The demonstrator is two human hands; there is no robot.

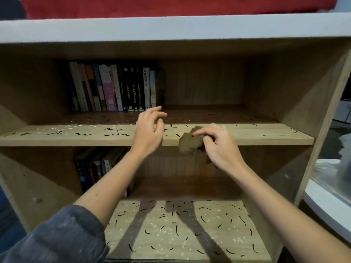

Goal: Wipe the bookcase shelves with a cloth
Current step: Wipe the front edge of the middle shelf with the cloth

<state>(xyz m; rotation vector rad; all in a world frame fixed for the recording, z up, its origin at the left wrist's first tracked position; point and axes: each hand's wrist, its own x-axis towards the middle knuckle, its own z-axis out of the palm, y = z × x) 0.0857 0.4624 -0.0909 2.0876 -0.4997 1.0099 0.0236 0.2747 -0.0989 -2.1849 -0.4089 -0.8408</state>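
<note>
A wooden bookcase fills the view. Its middle shelf [76, 134] carries black squiggly marks and white specks. The lower shelf [190, 224] bears the same marks and specks. My right hand [218, 147] grips a crumpled brown cloth [188, 143] at the front edge of the middle shelf, right of centre. Part of the cloth hangs below the shelf edge. My left hand [149, 130] hovers just left of it, above the shelf, fingers loosely spread and holding nothing.
A row of upright books [114, 88] stands at the back left of the middle shelf. More books [95, 168] stand at the left of the lower shelf. A white surface [326, 202] lies to the right of the bookcase.
</note>
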